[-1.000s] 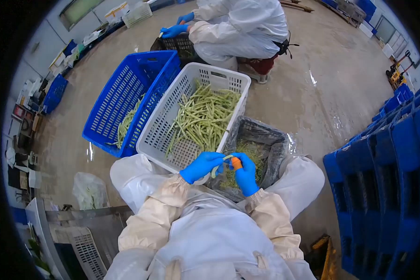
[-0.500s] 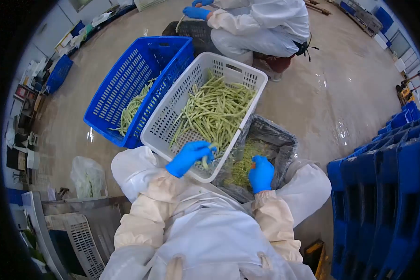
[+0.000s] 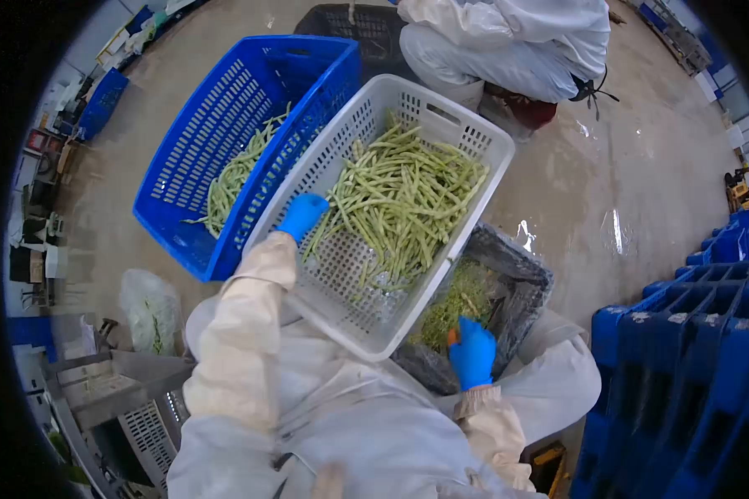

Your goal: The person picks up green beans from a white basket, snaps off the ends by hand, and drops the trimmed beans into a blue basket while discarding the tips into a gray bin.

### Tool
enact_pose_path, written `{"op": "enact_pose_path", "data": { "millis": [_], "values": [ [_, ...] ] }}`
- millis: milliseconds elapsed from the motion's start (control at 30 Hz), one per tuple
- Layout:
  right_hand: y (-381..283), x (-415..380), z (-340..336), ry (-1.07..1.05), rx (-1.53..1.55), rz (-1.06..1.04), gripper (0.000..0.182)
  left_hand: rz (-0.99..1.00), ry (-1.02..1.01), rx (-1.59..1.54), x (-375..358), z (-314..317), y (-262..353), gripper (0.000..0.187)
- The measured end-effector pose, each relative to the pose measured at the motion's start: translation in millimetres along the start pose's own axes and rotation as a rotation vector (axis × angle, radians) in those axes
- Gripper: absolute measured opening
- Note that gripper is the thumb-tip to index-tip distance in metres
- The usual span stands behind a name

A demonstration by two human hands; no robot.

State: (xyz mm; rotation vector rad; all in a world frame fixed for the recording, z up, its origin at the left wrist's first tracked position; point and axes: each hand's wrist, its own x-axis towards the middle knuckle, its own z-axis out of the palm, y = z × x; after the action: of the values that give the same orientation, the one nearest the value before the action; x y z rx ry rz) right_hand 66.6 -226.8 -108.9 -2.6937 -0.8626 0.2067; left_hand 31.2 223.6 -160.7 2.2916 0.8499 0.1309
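Observation:
My left hand (image 3: 305,214) in its blue glove is closed at the left wall of the white crate (image 3: 341,333); anything in its fingers is hidden. Long pale green beans (image 3: 408,195) lie heaped in that crate, mostly toward its right side. My right hand (image 3: 473,353), also gloved in blue, hovers with curled fingers over the black-lined bin (image 3: 520,291). Something small and orange-brown shows at its thumb side, too small to name. Green trimmings (image 3: 462,303) lie inside the bin.
A blue crate (image 3: 183,158) with more beans stands against the white crate's left side. Beyond sits a co-worker (image 3: 508,50) beside a dark crate (image 3: 358,37). Blue pallets (image 3: 674,366) are stacked at right. A clear bag (image 3: 151,312) stands on the left.
My left hand has moved up and left, from the white crate's near end to its left wall; the bean seen in it no longer shows. My right hand stays over the bin. The view has shifted.

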Motion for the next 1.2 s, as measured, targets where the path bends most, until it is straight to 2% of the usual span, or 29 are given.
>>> {"op": "enact_pose_path", "data": {
  "millis": [67, 133, 200, 233, 300, 367, 433, 500, 533, 600, 633, 667, 700, 767, 800, 833, 867, 900, 967, 1033, 1200],
  "values": [
    [-3, 5, 2, -0.111, 0.066, -0.005, 0.03, -0.138, -0.276, 0.073, 27, 55, -45, 0.035],
    [-7, 7, 0, -0.179, 0.137, 0.022, 0.029, -0.149, -0.288, 0.244, 50, 112, -96, 0.036],
    [-8, 11, 3, -0.211, 0.162, 0.037, 0.028, -0.283, 0.024, 0.265, 52, 161, -134, 0.039],
    [-8, 12, 5, -0.237, 0.174, 0.038, 0.028, -0.28, 0.016, 0.248, 54, 171, -134, 0.039],
    [-9, 15, 4, -0.267, 0.172, 0.045, 0.027, -0.366, 0.211, 0.219, 57, 179, -127, 0.043],
    [-11, 18, 2, -0.342, 0.204, 0.056, 0.027, -0.421, 0.157, 0.121, 69, 180, -121, 0.038],
    [-10, 19, 5, -0.316, 0.243, 0.055, 0.027, -0.47, 0.109, 0.038, 76, 171, -106, 0.035],
    [-14, 18, 0, -0.315, 0.24, 0.046, 0.027, -0.437, 0.266, -0.235, 72, 161, -75, 0.025],
    [-15, 18, 0, -0.313, 0.247, 0.048, 0.027, -0.433, 0.266, -0.228, 69, 156, -63, 0.025],
    [-17, 21, -3, -0.186, 0.254, 0.037, 0.025, -0.216, 0.145, -0.783, 64, 145, -36, 0.015],
    [-19, 23, -8, -0.177, 0.263, 0.043, 0.025, -0.099, 0.135, -0.648, 50, 130, 0, 0.013],
    [-21, 25, -13, -0.072, 0.417, 0.099, 0.024, 0.016, 0.121, -0.511, 30, 115, 36, 0.011],
    [-23, 24, -20, 0.033, 0.568, 0.161, 0.024, 0.024, 0.106, -0.503, 9, 102, 70, 0.011],
    [-35, 36, -43, 0.09, 0.647, 0.192, 0.025, 0.319, -0.018, -0.515, -36, 85, 126, 0.017],
    [-26, 30, -34, 0.144, 0.783, 0.2, 0.026, 0.322, -0.037, -0.509, -58, 77, 149, 0.017],
    [-21, 25, -31, 0.201, 0.92, 0.206, 0.027, 0.478, -0.07, -0.383, -79, 68, 169, 0.017],
    [-25, 26, -37, 0.209, 0.929, 0.218, 0.027, 0.636, -0.099, -0.256, -94, 63, 182, 0.018],
    [-24, 23, -35, 0.234, 1.026, 0.223, 0.027, 0.643, -0.111, -0.246, -108, 60, 189, 0.018],
    [-24, 15, -41, 0.259, 1.131, 0.227, 0.026, 0.788, -0.101, 0.032, -133, 55, 200, 0.019],
    [-23, 9, -47, 0.139, 1.211, 0.151, 0.025, 0.793, -0.046, 0.064, -154, 50, 209, 0.018],
    [-18, -1, -39, 0.116, 1.218, 0.128, 0.019, 0.738, 0.02, 0.252, -188, 38, 218, 0.016]
  ]
}}
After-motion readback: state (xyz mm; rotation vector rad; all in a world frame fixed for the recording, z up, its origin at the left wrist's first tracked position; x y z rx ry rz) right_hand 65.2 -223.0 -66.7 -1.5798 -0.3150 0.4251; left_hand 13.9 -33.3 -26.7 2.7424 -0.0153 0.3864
